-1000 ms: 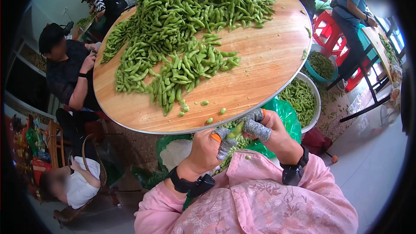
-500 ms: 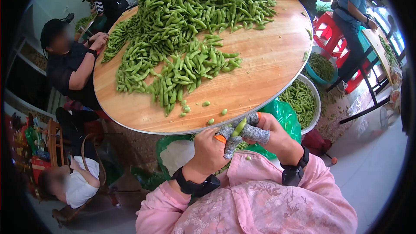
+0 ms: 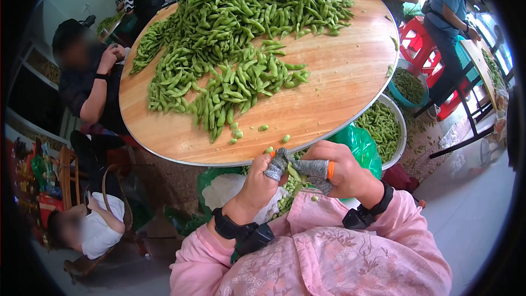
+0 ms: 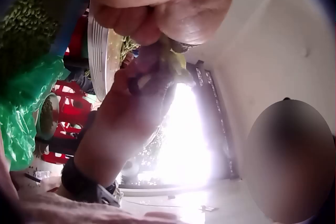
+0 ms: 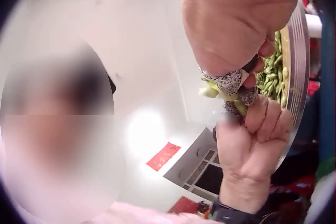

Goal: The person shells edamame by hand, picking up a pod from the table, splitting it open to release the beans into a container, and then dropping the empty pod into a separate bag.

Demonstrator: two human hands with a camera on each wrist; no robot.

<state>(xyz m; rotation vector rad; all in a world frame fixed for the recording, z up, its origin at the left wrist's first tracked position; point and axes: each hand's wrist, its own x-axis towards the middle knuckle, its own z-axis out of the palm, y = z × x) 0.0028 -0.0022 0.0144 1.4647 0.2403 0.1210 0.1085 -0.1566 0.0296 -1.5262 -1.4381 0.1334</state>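
A split green soybean pod (image 3: 294, 174) is between my two hands, just off the near rim of the round table. My left hand (image 3: 261, 178) pinches it with thumb and finger, grey knitted finger sleeves (image 3: 276, 165) covering the tips. From the other side my right hand (image 3: 346, 171) grips the same pod, its fingers curled and its sleeved thumb pointing inward. The right wrist view has the opened pod (image 5: 211, 90) sticking out between the sleeved tips. Below the hands lie shelled beans (image 3: 286, 201), partly covered by the hands.
A large heap of pods (image 3: 235, 27) covers much of the wooden table (image 3: 329, 85), with several loose beans (image 3: 237, 133) near its rim. To the right stand a white basin of pods (image 3: 402, 137) and a green plastic bag (image 3: 361, 145). Other people sit around.
My right hand has rolled over, with its thumb now turned inward. The pod, earlier whole and pointing up to the right, now looks split and tilts the other way.
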